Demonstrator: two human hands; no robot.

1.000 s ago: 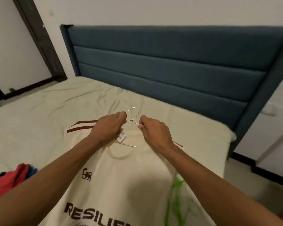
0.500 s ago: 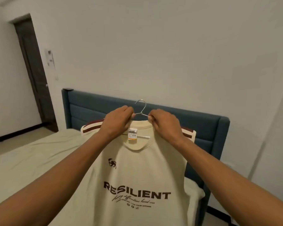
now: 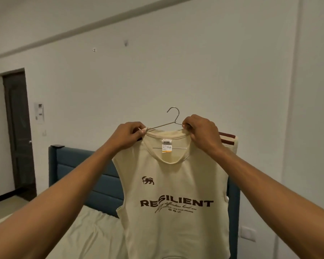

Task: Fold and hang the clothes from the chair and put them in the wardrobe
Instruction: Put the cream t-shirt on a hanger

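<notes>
While both hands lift it above the bed (image 3: 79, 230), the cream shirt (image 3: 174, 199) hangs on a wire hanger (image 3: 173, 116) (tag showing). Left hand (image 3: 128, 136) pinches the collar; right hand (image 3: 201, 132) pinches collar and wire.

The T-shirt (image 3: 174, 193) runs off the bottom edge, so its hem is out of view. The left hand (image 3: 128, 136) covers one shoulder, and the right hand (image 3: 201, 134) hides most of the other. The wire hanger (image 3: 173, 118) shows only its hook, one sloping arm and a stretch of its bar (the rest sits inside the fabric). The neck tag (image 3: 166, 146) carries print too small to read fully, as does the script under "RESILIENT". Both forearms are cut off by the frame's edges.
</notes>
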